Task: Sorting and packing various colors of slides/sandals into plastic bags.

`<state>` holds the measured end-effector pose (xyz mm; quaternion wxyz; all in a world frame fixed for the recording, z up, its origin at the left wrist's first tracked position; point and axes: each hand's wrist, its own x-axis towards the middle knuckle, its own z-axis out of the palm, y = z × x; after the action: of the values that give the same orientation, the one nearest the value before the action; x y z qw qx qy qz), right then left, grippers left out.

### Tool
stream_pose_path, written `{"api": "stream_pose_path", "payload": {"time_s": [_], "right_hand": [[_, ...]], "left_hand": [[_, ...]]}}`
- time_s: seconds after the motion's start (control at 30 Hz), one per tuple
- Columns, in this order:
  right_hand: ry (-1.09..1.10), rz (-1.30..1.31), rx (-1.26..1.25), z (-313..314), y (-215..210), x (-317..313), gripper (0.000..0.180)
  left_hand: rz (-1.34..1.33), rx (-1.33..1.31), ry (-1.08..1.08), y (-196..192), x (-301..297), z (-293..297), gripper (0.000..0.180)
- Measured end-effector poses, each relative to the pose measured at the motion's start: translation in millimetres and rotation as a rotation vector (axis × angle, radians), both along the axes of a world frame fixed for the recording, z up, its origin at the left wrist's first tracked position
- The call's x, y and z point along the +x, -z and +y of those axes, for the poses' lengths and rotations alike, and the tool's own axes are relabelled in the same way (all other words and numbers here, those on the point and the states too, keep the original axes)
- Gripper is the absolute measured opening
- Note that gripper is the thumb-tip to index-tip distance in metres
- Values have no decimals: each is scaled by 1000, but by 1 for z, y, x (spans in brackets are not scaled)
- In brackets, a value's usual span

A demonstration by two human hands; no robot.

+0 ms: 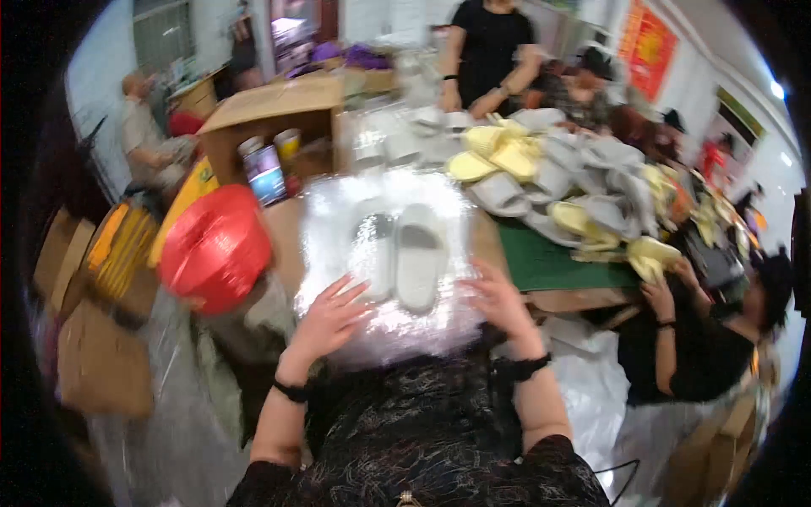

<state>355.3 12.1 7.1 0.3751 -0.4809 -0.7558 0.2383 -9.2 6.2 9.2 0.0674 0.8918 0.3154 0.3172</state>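
Note:
A pair of pale grey slide slippers (416, 283) lies side by side on a shiny sheet or stack of clear plastic (329, 220) in front of me. My left hand (331, 319) rests on the plastic at its near left, fingers spread, the fingertips close to the left slipper's heel end. At the right edge of the plastic is my right hand (498, 300), its fingers stretched toward the right slipper and apart from it. Neither hand appears to grip anything. Glare and blur hide whether the slippers are on top of the film or under it.
Left stand a red plastic-lined tub (215, 249), a phone (265, 176) and an open cardboard box (274, 97). Grey and yellow slippers (591, 177) are heaped at right on a green surface (557, 258). A co-worker's hand (659, 296) holds a yellow slipper; another person (494, 51) stands opposite.

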Motion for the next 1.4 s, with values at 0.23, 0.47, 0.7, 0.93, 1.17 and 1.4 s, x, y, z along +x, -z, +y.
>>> {"api": "stream_pose_path", "payload": {"time_s": [0.23, 0.47, 0.7, 0.93, 1.17, 1.4], "right_hand": [[-270, -77, -71, 24, -20, -44, 46], [-278, -399, 236, 13, 9, -12, 40], [-355, -285, 143, 20, 6, -16, 47], [-427, -311, 144, 40, 17, -34, 35], [122, -91, 146, 87, -49, -7, 31], [123, 210, 357, 72, -83, -44, 19]], "left_hand": [[-99, -36, -230, 28, -22, -15, 6], [-212, -282, 1, 85, -52, 17, 39], [-201, -331, -181, 40, -28, 15, 22], [-349, -305, -249, 38, -54, 7, 22], [-473, -127, -419, -21, -12, 51, 12], [-698, 93, -386, -37, -23, 49, 14]]}}
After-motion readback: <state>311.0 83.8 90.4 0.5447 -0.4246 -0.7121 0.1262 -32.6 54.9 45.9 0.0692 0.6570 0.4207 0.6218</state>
